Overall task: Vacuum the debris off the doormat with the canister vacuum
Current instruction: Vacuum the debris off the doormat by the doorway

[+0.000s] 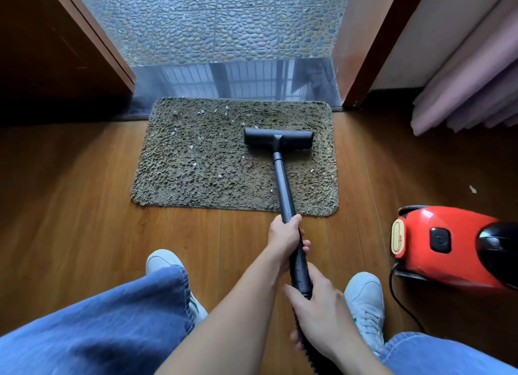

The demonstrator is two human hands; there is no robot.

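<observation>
Currently the wand (283, 184) is gripped two-handed. The left hand (284, 236) is wrapped round the tube just short of the mat's near edge, and the right hand (322, 313) is clenched on the ribbed hose cuff (301, 276) lower down. Fingers of both hands are closed on the tool; nothing is released.

The floor head (278, 139) is seated flat on the doormat (196, 184), right of centre. The doormat is laid on the wooden floor (70, 206), hard against the door threshold (238, 80). The canister vacuum (448, 245) is parked on the floor to the right, well apart from the mat.

Pale debris (193, 147) is scattered mostly over the left and far-left pile, with a few flecks beside the wand near the front edge. That area is judged not yet covered.

Recommended:
- The head is kept flat, with full-width contact.
- Slow, overlapping strokes are stepped leftward.
- The pile is shaggy, so flecks are likely trapped and a cross pass is advised.
- The mat looks light and could be dragged or bunched on the pull stroke, so a shoe on the near edge is suggested.

A lone scrap (473, 189) on the floor is off the mat and out of scope.
</observation>
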